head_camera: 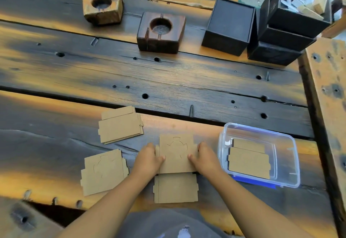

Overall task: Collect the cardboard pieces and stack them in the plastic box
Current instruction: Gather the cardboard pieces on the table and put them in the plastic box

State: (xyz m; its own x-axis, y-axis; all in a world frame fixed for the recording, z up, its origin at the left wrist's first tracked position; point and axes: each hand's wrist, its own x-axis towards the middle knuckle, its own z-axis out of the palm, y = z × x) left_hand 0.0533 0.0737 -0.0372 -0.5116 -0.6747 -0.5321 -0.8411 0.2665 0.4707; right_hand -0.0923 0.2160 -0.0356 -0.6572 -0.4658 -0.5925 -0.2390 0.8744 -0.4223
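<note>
A flat brown cardboard piece with a cut-out outline (177, 153) lies on the table in front of me. My left hand (148, 160) grips its left edge and my right hand (204, 158) grips its right edge. Just below it lies a second cardboard stack (176, 189). Another stack (119, 125) sits to the upper left, and a further one (104, 171) at the lower left. The clear plastic box (292, 155) stands to the right on its blue lid and holds cardboard pieces (249, 160).
Two wooden blocks with round holes (103, 5) (161, 32) stand at the far side. Black boxes (229, 26) are stacked at the back right, one open box (297, 7) holding wood scraps. The wooden table (168, 80) has gaps, holes and a raised board (327, 87) at right.
</note>
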